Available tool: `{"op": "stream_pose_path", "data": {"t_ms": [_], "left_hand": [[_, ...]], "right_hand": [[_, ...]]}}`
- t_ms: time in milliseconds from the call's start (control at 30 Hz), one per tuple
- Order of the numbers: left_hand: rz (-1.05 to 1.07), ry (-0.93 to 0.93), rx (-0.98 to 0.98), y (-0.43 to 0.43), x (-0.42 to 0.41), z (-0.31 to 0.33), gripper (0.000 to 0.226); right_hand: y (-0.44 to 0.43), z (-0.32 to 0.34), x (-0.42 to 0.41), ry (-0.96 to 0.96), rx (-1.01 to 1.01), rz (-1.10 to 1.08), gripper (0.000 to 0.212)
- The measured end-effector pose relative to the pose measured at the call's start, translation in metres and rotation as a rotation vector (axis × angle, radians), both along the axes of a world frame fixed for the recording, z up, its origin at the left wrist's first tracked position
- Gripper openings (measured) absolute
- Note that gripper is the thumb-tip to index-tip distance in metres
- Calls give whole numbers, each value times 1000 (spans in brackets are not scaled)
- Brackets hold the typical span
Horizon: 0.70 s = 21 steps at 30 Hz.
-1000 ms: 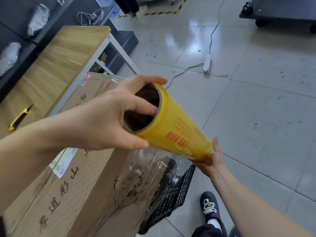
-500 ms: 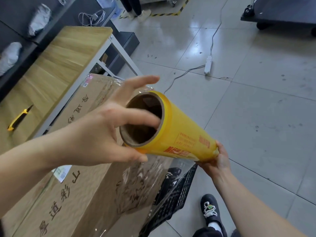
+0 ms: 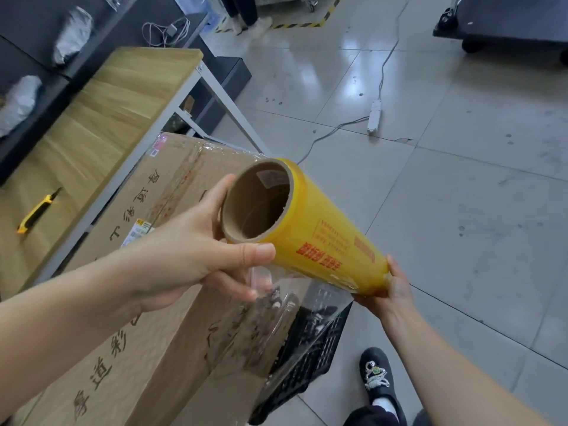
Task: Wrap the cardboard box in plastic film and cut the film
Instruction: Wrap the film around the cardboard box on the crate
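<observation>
Right now your left hand (image 3: 196, 256) grips the near end of the yellow roll of clear plastic film (image 3: 322, 238). The thumb lies across the roll's outer skin just below the open cardboard core, and the other fingers curl round the far side of the rim. Your right hand (image 3: 396, 290) cups the far end from beneath, fingers wrapped on it. Between the two hands, the roll's long axis runs from near you on your left, away and down to your right. A loose sheet of film (image 3: 276, 305) runs from the roll's underside down onto the brown cardboard box (image 3: 147, 333). The box lies below and to the left of the roll and seems to rest on a black plastic crate (image 3: 313, 348). Film already shows over the box's far top and near side. Your left hand is the nearer to the box, so I judge the next pass turns on that side. The yellow-and-black utility knife (image 3: 38, 210) lies well apart on the wooden table (image 3: 123, 96), to your left.
</observation>
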<state>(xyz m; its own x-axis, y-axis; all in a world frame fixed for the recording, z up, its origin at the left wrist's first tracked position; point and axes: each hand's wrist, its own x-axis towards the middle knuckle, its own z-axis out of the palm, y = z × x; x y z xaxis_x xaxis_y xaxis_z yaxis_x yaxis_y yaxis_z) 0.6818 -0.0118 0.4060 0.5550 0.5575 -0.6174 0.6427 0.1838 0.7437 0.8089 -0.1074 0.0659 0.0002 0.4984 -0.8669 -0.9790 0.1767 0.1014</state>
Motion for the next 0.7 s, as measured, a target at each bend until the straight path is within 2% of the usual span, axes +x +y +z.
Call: {"op": "stream_pose_path", "data": {"t_ms": [67,100,200,267,367,433,500,567,700], "left_hand": [[35,-8,-56,0,0,1,122],[34,-11,-81,-1,0,3,124],[-32,28,-37,3,0,8,105],[-124,62,4,9,-3,13,104],[-290,171,109,12,-7,19,116],[-271,211,174,8,-4,20,95],[-217,171,254,6,-2,15,48],[-186,125,380,8,-2,9,23],[-265,63,552,7,-4,6,36]], "right_hand": [[1,2,0,6,-13,6,52],[1,2,1,7,-18,3,55],[2,4,0,4,-2,-15,52],[3,6,0,-18,54,-37,42],[7,8,-4,-83,162,-63,36],[8,6,-7,-107,198,-76,38],[9,5,-7,-103,225,-76,49],[10,5,-5,-68,271,-64,64],[11,12,3,-17,245,-34,80]]}}
